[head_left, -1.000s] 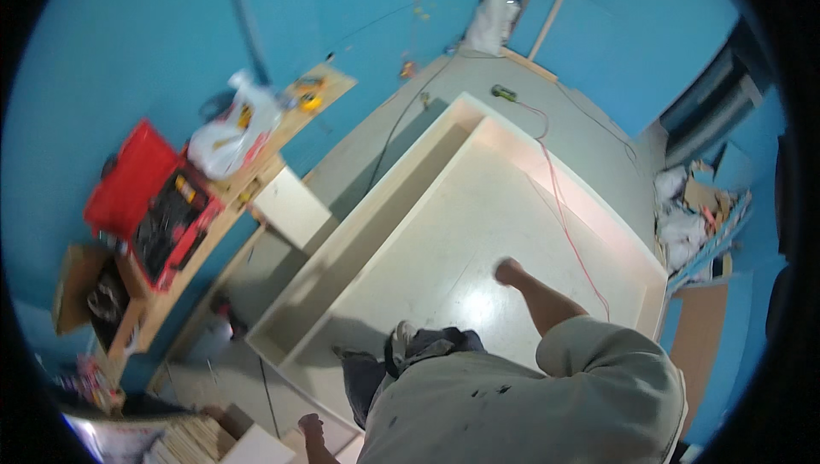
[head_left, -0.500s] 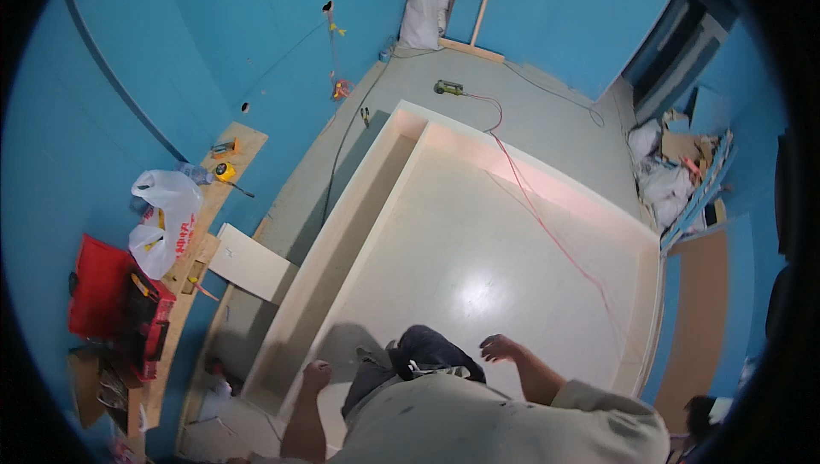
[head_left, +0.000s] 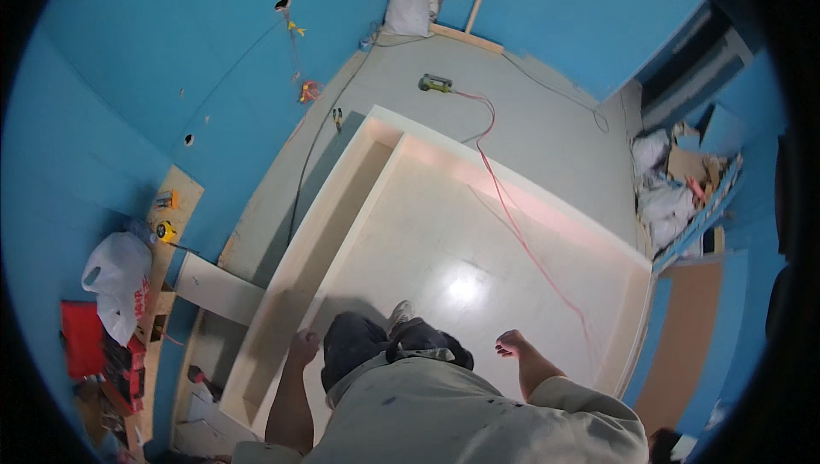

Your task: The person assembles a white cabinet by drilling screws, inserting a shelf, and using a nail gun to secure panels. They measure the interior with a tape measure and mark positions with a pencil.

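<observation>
A big white shallow frame, like a cabinet carcass (head_left: 512, 199), lies flat, with a long divider (head_left: 371, 191) marking off a narrow compartment on its left. My legs and a shoe (head_left: 400, 315) are inside the wide part. My left hand (head_left: 304, 347) hangs near the divider's near end, fingers curled in and nothing seen in them; whether it touches the board I cannot tell. My right hand (head_left: 510, 343) is held over the wide part, fingers loosely bent and empty. Across the frame runs a red cord (head_left: 512, 223) from a small green device (head_left: 436, 83) on the floor beyond.
A plank ledge (head_left: 181, 186) at left bears a yellow tape measure (head_left: 166, 231) and a white plastic bag (head_left: 120, 280). Near it are a red toolbox (head_left: 84, 340) and a white board (head_left: 218, 288). Pliers (head_left: 338, 119) lie on the floor. Filled bags (head_left: 666, 204) crowd the right wall.
My view has shifted, so the left ledge sits lower and farther left. My body has stepped forward inside the frame, a shoe now showing. Both hands stay empty-looking.
</observation>
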### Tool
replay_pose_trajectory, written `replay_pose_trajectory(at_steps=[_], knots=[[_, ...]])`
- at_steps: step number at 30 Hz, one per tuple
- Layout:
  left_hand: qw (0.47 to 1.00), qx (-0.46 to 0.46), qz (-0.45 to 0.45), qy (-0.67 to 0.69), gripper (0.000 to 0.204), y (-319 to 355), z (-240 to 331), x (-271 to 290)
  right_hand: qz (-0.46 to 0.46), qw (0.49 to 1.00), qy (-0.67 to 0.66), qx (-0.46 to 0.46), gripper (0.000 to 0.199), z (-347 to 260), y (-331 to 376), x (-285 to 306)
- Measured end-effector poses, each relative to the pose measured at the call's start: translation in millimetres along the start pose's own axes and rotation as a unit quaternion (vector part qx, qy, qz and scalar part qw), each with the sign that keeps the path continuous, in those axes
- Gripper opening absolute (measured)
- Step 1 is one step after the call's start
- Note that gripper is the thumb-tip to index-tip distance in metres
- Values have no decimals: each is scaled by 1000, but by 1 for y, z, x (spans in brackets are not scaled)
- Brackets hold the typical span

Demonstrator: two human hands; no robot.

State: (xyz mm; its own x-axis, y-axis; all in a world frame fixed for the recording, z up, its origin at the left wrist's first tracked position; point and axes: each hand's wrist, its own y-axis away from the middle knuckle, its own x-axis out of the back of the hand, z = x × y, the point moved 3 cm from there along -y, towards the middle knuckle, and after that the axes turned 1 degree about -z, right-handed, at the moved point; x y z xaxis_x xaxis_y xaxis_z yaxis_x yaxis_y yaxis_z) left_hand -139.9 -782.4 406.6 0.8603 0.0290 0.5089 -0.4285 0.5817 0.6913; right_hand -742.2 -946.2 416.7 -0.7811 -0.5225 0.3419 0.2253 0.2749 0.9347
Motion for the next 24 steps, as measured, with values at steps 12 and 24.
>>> replay_pose_trajectory(at_steps=[12, 24], knots=[[993, 80, -48, -76, 34, -105, 84, -27, -121, 942, 8, 312, 29, -399, 9, 39], [663, 108, 256, 695, 25, -13, 214, 3, -320, 727, 474, 380, 14, -644, 2, -168]])
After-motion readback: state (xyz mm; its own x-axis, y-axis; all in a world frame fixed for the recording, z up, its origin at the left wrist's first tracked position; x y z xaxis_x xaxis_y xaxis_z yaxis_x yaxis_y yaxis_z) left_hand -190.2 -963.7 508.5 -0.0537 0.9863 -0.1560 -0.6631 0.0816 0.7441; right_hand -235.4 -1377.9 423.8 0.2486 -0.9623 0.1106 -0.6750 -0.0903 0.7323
